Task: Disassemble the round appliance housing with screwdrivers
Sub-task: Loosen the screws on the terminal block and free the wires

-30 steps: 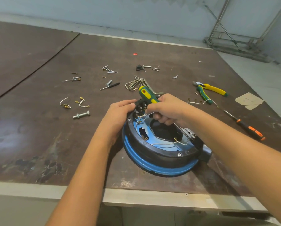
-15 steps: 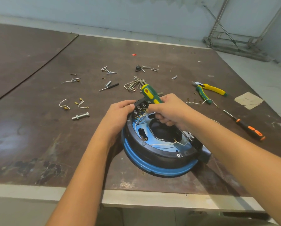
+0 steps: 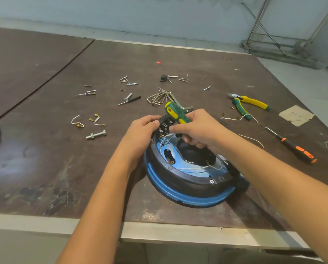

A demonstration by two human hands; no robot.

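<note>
Straight ahead, from the head camera, a round appliance housing [image 3: 187, 195] with a blue outer rim and a black inner ring lies on a dark brown, scuffed bench [image 3: 45, 168], near its front edge and slightly right of centre. Its open inside shows a shiny blue plate, thin white wires and a black terminal block at the far side.

The left hand [image 3: 142, 132] grips the housing's far-left rim, fingers curled over the edge beside the terminal block. The right hand [image 3: 199, 130] is closed round a green and yellow handled screwdriver [image 3: 173, 112], whose handle sticks up and away from the fist. Its shaft and tip are hidden under the hand, above the terminal block.

Beyond the housing lie a bunch of silver hex keys [image 3: 159, 99] and scattered small screws [image 3: 128, 80]. To the left are short white wire pieces with brass ends [image 3: 77, 121] and a silver bolt with a nut [image 3: 96, 134]. To the right lie green and yellow handled pliers [image 3: 250, 103], a black and orange screwdriver [image 3: 294, 147] and a torn scrap of tan cardboard [image 3: 295, 115].
</note>
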